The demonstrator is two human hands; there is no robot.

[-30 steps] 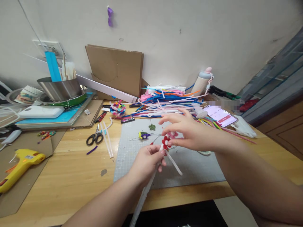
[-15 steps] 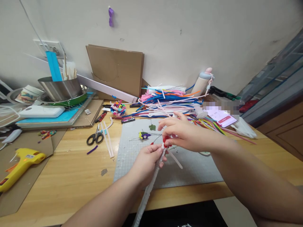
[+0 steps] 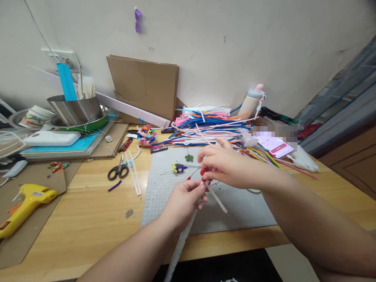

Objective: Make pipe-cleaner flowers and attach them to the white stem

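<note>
My left hand is closed round a long whitish wrapped stick, which slants down past the table's front edge. Thumb and fingers of my right hand pinch small red fuzzy pieces at the stick's top end; the fingers partly hide them. From beneath the two hands a pale strip sticks out to the lower right. A grey cutting mat lies under the hands. On it, left of the right hand, are a purple and yellow fuzzy piece and a green leaf-like one.
Black-handled scissors and translucent glue sticks lie left of the mat. Further left is a yellow glue gun. Behind the mat are piled pipe cleaners, with a phone and a bottle to the right.
The right fingers have shifted slightly over the red pieces, and more red shows above the left thumb. The pale strip's free end has moved a little down and right.
</note>
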